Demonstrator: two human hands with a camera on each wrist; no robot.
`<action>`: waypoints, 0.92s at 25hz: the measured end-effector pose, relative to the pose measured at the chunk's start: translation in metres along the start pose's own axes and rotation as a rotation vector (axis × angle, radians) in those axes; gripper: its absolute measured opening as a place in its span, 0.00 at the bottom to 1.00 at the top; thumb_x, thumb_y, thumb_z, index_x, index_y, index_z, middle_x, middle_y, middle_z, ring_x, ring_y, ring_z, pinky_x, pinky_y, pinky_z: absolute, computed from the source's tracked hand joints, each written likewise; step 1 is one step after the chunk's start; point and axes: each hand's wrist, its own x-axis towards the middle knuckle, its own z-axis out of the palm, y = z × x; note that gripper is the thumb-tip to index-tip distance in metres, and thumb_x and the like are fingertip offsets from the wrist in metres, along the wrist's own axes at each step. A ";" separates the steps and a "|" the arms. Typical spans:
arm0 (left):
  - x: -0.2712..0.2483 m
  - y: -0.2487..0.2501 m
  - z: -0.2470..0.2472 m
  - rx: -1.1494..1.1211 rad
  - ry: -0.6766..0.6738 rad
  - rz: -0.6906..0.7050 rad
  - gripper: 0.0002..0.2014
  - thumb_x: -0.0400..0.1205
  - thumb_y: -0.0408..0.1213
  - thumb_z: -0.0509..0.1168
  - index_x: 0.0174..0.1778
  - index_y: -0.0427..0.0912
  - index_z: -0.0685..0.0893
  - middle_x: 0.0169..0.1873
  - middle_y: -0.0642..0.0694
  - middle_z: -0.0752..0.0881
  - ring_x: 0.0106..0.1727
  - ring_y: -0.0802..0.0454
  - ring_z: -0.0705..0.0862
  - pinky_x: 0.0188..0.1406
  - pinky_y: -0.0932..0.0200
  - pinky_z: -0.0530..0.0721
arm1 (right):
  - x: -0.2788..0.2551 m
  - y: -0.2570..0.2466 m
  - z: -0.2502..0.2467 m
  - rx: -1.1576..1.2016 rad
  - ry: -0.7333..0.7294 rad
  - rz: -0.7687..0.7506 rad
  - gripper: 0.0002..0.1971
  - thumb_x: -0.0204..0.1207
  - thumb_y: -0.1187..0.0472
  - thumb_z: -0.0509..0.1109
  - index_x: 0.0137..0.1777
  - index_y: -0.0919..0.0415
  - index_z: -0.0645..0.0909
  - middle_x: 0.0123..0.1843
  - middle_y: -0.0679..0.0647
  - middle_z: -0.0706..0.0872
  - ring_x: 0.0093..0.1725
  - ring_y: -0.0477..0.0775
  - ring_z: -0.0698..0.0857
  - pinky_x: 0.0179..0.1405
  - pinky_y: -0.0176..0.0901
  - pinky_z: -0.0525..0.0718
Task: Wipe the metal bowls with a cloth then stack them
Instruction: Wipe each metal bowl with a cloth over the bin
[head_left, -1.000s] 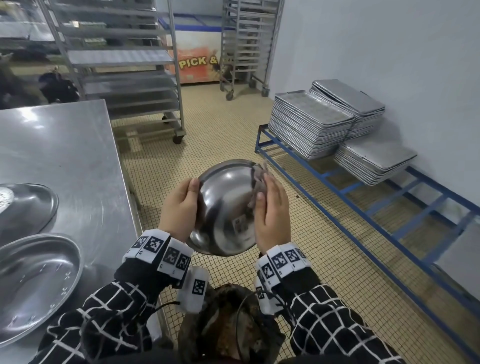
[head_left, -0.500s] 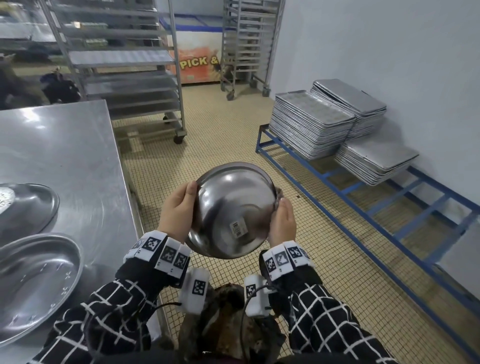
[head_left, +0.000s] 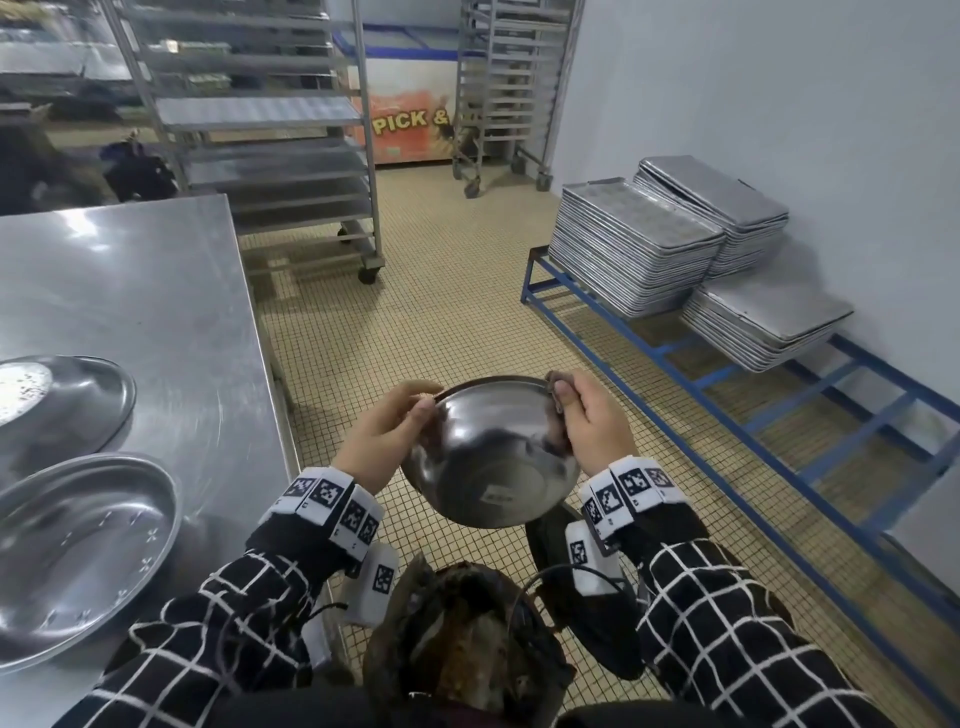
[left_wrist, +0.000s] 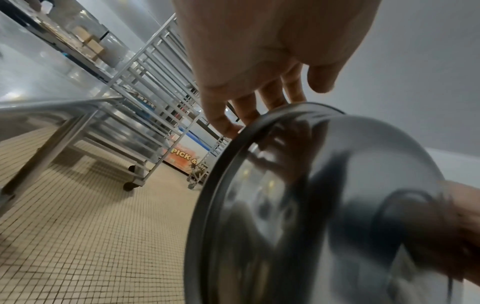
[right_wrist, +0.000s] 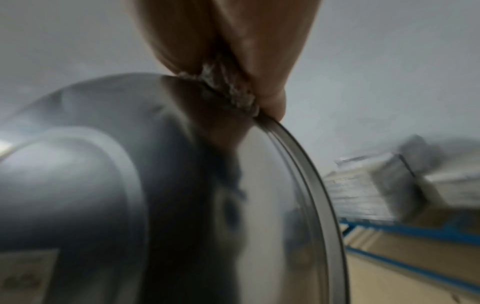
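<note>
The metal bowl (head_left: 491, 457) was held in the air between both hands, in front of the person's body and off the surface's edge, its underside turned toward the head camera and its mouth facing away. That tilt probably gave the cloth free run along the rim and outer wall.

The left hand (head_left: 384, 441) gripped the rim on its side, thumb on the outer wall and fingers (left_wrist: 244, 111) hooked over the edge, seemingly as the steadying hold. The right hand (head_left: 592, 421) pinched the cloth (right_wrist: 228, 90) against the opposite rim, thumb outside and the cloth bunched under the fingers, so the wiping looked to be at the edge.

What lay inside the bowl could not be told; only a label (head_left: 496, 498) showed on its base.

To the left of the left hand, on the surface (head_left: 145, 291), sat two wider metal dishes: the nearer one (head_left: 78, 556) looked empty, the farther one (head_left: 62, 400) held a pale patch, its nature unclear.
</note>
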 end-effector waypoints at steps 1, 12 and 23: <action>0.001 0.002 0.002 0.034 -0.030 -0.006 0.10 0.85 0.46 0.58 0.54 0.52 0.84 0.45 0.53 0.87 0.50 0.55 0.85 0.52 0.56 0.82 | 0.003 -0.002 -0.001 -0.075 -0.037 -0.082 0.12 0.85 0.56 0.57 0.56 0.60 0.80 0.46 0.47 0.81 0.44 0.43 0.78 0.40 0.27 0.70; 0.001 0.033 0.017 -0.054 0.202 -0.071 0.15 0.87 0.43 0.55 0.43 0.40 0.83 0.39 0.38 0.86 0.42 0.40 0.83 0.43 0.53 0.80 | -0.024 -0.041 0.052 -0.264 0.160 -0.429 0.19 0.83 0.46 0.54 0.63 0.58 0.75 0.69 0.56 0.73 0.67 0.53 0.74 0.66 0.52 0.79; -0.001 0.037 0.011 0.019 0.282 -0.010 0.18 0.87 0.45 0.53 0.35 0.41 0.78 0.28 0.43 0.79 0.32 0.44 0.76 0.39 0.48 0.78 | -0.035 -0.030 0.057 -0.188 0.134 -0.179 0.27 0.84 0.48 0.49 0.80 0.59 0.63 0.81 0.56 0.63 0.80 0.57 0.61 0.76 0.51 0.66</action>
